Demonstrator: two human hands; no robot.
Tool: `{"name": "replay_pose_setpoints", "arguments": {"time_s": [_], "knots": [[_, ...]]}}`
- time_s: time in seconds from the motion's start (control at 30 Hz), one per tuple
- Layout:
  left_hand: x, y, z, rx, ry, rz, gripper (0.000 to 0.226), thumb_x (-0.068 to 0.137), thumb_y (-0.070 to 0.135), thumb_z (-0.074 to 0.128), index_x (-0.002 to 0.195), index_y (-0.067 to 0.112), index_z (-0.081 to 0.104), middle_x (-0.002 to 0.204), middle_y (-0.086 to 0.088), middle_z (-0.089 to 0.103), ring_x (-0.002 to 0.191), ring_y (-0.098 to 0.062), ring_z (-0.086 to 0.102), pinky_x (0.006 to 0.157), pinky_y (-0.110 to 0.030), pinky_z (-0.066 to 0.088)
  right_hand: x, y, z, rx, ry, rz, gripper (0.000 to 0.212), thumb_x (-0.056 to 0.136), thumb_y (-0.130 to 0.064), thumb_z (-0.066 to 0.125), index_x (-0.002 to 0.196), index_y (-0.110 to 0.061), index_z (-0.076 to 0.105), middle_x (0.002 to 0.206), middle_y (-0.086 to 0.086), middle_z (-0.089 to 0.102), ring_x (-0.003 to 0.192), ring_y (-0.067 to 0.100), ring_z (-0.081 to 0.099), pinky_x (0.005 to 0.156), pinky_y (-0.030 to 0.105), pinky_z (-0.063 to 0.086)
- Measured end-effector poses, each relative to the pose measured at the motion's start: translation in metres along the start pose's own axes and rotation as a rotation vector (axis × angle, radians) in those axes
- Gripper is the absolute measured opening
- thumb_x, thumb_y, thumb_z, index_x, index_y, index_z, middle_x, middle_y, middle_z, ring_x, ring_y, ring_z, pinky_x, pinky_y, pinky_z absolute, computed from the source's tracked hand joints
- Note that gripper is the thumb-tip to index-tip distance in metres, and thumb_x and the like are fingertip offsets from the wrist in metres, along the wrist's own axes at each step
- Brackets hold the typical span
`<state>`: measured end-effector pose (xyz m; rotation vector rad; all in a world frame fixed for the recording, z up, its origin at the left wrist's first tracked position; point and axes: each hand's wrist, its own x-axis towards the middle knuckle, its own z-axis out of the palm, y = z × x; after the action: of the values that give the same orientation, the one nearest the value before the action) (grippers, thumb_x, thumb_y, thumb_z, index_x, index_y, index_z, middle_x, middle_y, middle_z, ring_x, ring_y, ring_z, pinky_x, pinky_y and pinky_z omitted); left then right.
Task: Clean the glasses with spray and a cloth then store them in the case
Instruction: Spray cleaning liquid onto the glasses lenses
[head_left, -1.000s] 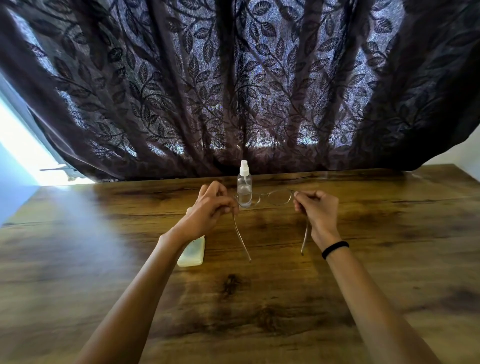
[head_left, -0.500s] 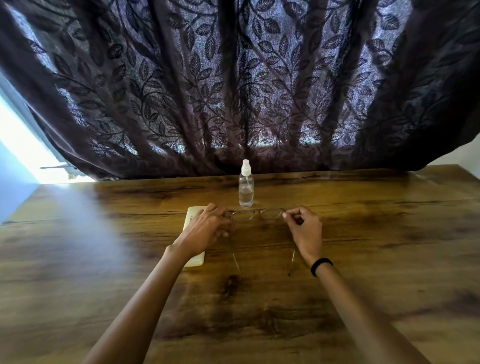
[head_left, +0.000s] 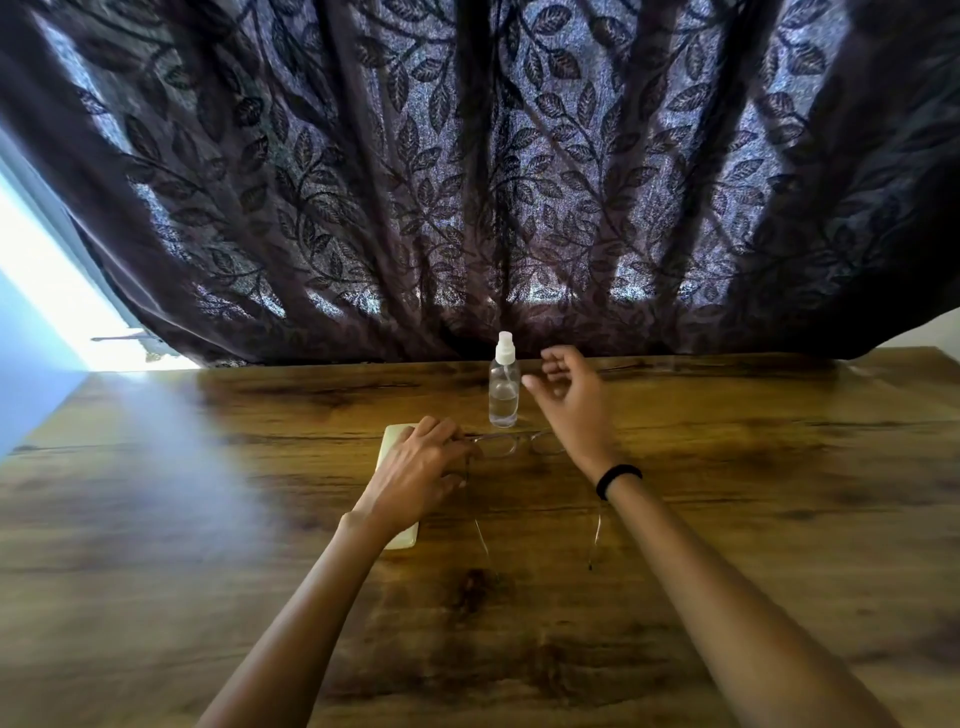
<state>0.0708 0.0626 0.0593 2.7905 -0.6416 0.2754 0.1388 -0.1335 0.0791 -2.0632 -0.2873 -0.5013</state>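
Glasses (head_left: 511, 444) are laid on the table (head_left: 753, 519), temples pointed near; their left end is held in the grip of the left hand (head_left: 415, 467), over the case (head_left: 392, 441). Farther, the right hand (head_left: 571, 400) is raised, grip open, beside the bottle (head_left: 503, 395).

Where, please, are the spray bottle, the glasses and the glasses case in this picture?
spray bottle (head_left: 504, 401): head view, on its clear body.
glasses (head_left: 500, 446): head view, on one lens.
glasses case (head_left: 392, 446): head view, on its far end.
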Motion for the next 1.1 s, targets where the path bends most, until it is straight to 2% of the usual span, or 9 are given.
{"name": "replay_pose_setpoints", "arguments": {"time_s": [0.1,0.23,0.47,0.67,0.73,0.83,0.93,1.03,1.1], "knots": [[0.001,0.003,0.000,0.111,0.013,0.055,0.034,0.084,0.024,0.063,0.118,0.023,0.060,0.119,0.002,0.052,0.108,-0.017,0.045,0.088,-0.033,0.041,0.011,-0.007,0.020,0.003,-0.046,-0.002,0.042,0.080,-0.027,0.070,0.114,-0.010,0.054,0.103,0.004,0.062,0.092,0.012,0.057,0.073,0.025,0.049],[0.005,0.007,0.000,0.188,0.052,0.113,0.033,0.079,0.014,0.068,0.112,0.019,0.063,0.110,-0.003,0.060,0.097,-0.022,0.054,0.076,-0.035,0.047,0.018,-0.006,0.039,0.024,-0.091,0.048,0.046,0.077,-0.029,0.073,0.115,-0.012,0.051,0.109,0.002,0.062,0.096,0.012,0.058,0.074,0.026,0.047],[0.009,0.007,0.007,0.187,0.140,0.123,0.035,0.067,0.011,0.076,0.100,0.019,0.065,0.096,0.001,0.065,0.083,-0.019,0.059,0.065,-0.031,0.047,0.017,0.002,0.049,0.027,-0.082,0.084,0.047,0.075,-0.024,0.075,0.114,-0.012,0.051,0.104,0.003,0.065,0.093,0.012,0.060,0.074,0.027,0.050],[0.012,0.005,0.008,0.197,0.146,0.157,0.024,0.069,0.014,0.076,0.090,0.019,0.067,0.092,0.004,0.065,0.084,-0.017,0.060,0.064,-0.030,0.047,0.018,0.005,0.054,0.053,-0.049,0.097,0.049,0.076,-0.026,0.074,0.116,-0.013,0.049,0.103,0.000,0.067,0.093,0.012,0.062,0.071,0.023,0.047],[0.013,0.004,0.007,0.189,0.151,0.179,0.021,0.069,0.014,0.076,0.088,0.019,0.068,0.091,0.003,0.066,0.083,-0.017,0.062,0.064,-0.030,0.048,0.019,0.001,0.049,0.107,-0.016,0.083,0.051,0.076,-0.026,0.074,0.117,-0.012,0.047,0.102,0.000,0.066,0.094,0.014,0.063,0.075,0.028,0.051],[0.013,0.002,0.005,0.156,0.166,0.217,0.015,0.071,0.014,0.076,0.085,0.016,0.070,0.089,0.001,0.069,0.083,-0.018,0.065,0.065,-0.029,0.050,0.023,-0.011,0.034,0.229,0.015,0.008,0.054,0.078,-0.023,0.073,0.121,-0.012,0.041,0.097,-0.011,0.063,0.092,-0.001,0.060,0.081,0.034,0.054],[0.016,0.001,0.004,0.067,0.190,0.211,0.013,0.074,0.012,0.075,0.086,0.011,0.070,0.087,-0.004,0.070,0.078,-0.020,0.067,0.061,-0.029,0.055,0.029,-0.023,0.011,0.292,0.018,-0.102,0.065,0.083,-0.024,0.067,0.135,-0.011,0.030,0.103,-0.003,0.063,0.096,0.009,0.062,0.084,0.037,0.054],[0.017,0.002,0.004,-0.004,0.201,0.168,0.014,0.077,0.008,0.071,0.091,0.007,0.070,0.091,-0.007,0.070,0.072,-0.023,0.068,0.056,-0.033,0.056,0.032,-0.033,-0.016,0.251,-0.011,-0.202,0.072,0.086,-0.028,0.063,0.143,-0.023,0.019,0.115,0.003,0.060,0.097,0.013,0.062,0.087,0.035,0.053],[0.017,0.003,0.004,-0.030,0.226,0.145,0.016,0.077,0.004,0.071,0.093,0.008,0.070,0.093,-0.006,0.070,0.071,-0.022,0.068,0.056,-0.031,0.056,0.031,-0.039,-0.033,0.264,-0.051,-0.228,0.072,0.086,-0.029,0.062,0.141,-0.038,0.015,0.124,-0.015,0.054,0.099,0.012,0.062,0.087,0.039,0.054]]}}
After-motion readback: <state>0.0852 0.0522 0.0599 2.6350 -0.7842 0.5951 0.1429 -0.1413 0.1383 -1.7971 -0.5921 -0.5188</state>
